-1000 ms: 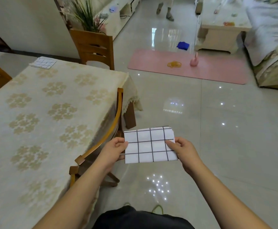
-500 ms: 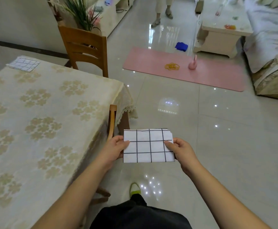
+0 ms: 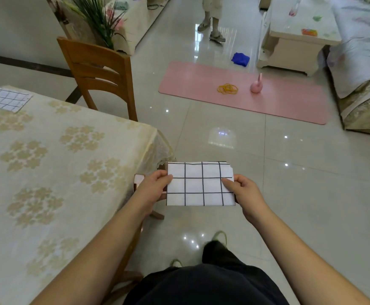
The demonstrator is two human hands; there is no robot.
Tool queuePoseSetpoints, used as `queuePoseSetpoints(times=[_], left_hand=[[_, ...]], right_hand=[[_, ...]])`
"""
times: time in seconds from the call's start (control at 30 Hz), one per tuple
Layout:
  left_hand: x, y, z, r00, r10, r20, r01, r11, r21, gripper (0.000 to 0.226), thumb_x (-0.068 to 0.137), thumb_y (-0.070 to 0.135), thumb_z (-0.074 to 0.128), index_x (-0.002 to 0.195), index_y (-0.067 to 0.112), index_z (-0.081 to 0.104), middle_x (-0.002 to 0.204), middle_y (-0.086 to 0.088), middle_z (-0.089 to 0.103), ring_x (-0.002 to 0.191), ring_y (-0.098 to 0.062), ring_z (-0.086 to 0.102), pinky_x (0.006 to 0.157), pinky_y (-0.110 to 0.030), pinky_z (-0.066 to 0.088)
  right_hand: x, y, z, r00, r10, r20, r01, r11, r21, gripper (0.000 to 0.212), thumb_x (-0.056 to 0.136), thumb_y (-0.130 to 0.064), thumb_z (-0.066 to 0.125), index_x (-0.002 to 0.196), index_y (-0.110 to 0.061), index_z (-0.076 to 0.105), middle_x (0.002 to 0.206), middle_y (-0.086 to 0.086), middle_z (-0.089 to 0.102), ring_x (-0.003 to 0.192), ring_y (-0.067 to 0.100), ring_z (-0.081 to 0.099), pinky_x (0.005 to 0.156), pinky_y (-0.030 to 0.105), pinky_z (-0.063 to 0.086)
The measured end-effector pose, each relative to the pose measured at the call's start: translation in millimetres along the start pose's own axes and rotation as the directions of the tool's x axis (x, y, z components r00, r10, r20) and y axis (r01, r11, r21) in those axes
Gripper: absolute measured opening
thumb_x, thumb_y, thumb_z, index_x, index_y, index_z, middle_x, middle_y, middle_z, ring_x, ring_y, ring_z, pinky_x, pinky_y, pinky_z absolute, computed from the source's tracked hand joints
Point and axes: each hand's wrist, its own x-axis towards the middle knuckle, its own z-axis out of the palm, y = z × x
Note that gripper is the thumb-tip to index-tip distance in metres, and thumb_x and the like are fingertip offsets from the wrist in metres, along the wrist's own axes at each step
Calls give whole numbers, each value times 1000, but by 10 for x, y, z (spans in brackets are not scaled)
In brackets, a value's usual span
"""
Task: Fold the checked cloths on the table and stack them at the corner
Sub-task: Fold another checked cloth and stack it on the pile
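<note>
Hands first: your left hand [image 3: 152, 187] is pinching the left edge of the folded checked cloth [image 3: 200, 183], thumb lying on top and fingers curling underneath, and your right hand [image 3: 244, 191] is pinching the right edge the same way, thumb pressing on the upper face. You are holding the cloth flat and level in the air between them, off the table, over the tiled floor [image 3: 311, 194] just beyond the table's near right corner. It is showing as a neat rectangle of white fabric with dark grid lines; its far right corner is looking slightly uneven, with a lower layer peeking out.

To your left the table [image 3: 47, 172] is lying under a cream cover with a pale floral print. At its far left corner another folded checked cloth [image 3: 8, 100] is resting flat, well apart from the one you are holding. A wooden chair [image 3: 101, 71] is standing at the far end of the table, and part of a second chair [image 3: 139, 180] is showing just behind your left hand, tucked against the table's side.

Further off, a pink mat [image 3: 256, 100] is lying on the floor, carrying a coil of yellow bands [image 3: 227, 88] and a small pink bottle-shaped object [image 3: 256, 85]. A blue bundle [image 3: 240, 59] is sitting beyond it, beside a low white table [image 3: 294, 47], and another person's legs [image 3: 211, 20] are standing near the top of the view.
</note>
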Motion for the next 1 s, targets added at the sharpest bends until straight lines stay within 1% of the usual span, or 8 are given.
queuePoseSetpoints(times=[0.2, 0.33, 0.43, 0.57, 0.67, 0.77, 0.9, 1.0], left_hand=[[533, 351, 356, 999, -17, -36, 17, 1000, 5, 12, 98, 10, 50, 104, 8, 60, 83, -5, 65, 62, -7, 64, 49, -17, 50], [850, 622, 618, 998, -16, -64, 17, 1000, 9, 15, 97, 12, 51, 106, 6, 62, 85, -6, 68, 65, -7, 66, 59, -23, 55], [1063, 812, 767, 991, -34, -131, 32, 999, -17, 11, 96, 15, 55, 101, 9, 63, 78, -2, 69, 65, -14, 64, 61, -27, 52], [1264, 1048, 873, 983, -22, -182, 8, 997, -77, 8, 96, 16, 55, 95, 12, 62, 71, -3, 65, 51, -10, 61, 43, -19, 45], [1423, 1191, 864, 975, -11, -221, -20, 991, -134, 10, 96, 15, 54, 96, 10, 62, 73, -2, 67, 56, -9, 65, 43, -19, 46], [1632, 1306, 767, 971, -17, -239, -16, 990, -137, 16, 95, 15, 57, 107, 6, 62, 91, -10, 69, 72, -17, 66, 53, -22, 53], [1977, 1408, 577, 967, -28, -254, -15, 986, -164, 19, 92, 10, 60, 111, 9, 61, 107, -15, 69, 86, -23, 68, 70, -33, 57], [2309, 1525, 413, 962, -15, -274, -36, 983, -179, 23, 91, 12, 62, 114, 7, 60, 108, -17, 68, 88, -26, 68, 71, -32, 57]], right_hand=[[750, -282, -258, 998, -13, 53, 13, 1000, 2, 12, 84, -21, 70, 87, -9, 68, 86, 14, 67, 78, 23, 64, 73, 38, 50], [1250, -583, -461, 996, -1, 92, 3, 1000, -21, 19, 73, -32, 72, 80, -15, 71, 82, 15, 61, 75, 23, 60, 72, 39, 48], [1586, -839, -569, 991, -21, 133, 26, 999, -38, 9, 82, -22, 72, 78, -14, 69, 80, 14, 61, 74, 21, 59, 70, 37, 46], [1974, -1140, -554, 983, -52, 174, 68, 994, -88, 16, 89, -13, 66, 74, -15, 62, 54, -11, 56, 52, 4, 51, 51, 20, 41], [2250, -1305, -459, 982, -65, 179, 87, 989, -117, 12, 89, -14, 67, 77, -12, 63, 55, -11, 57, 53, 6, 51, 50, 18, 41], [2550, -1453, -322, 977, -71, 201, 102, 983, -151, 8, 88, -14, 67, 84, -7, 66, 66, -2, 63, 60, 10, 56, 58, 24, 45], [2939, -1695, -61, 967, -69, 245, 116, 976, -183, 10, 90, -12, 65, 80, -12, 64, 60, -11, 65, 55, 2, 59, 52, 17, 45], [3242, -1886, 143, 964, -62, 258, 120, 969, -216, 13, 89, -14, 66, 76, -13, 62, 55, -14, 60, 51, 1, 54, 49, 14, 41]])
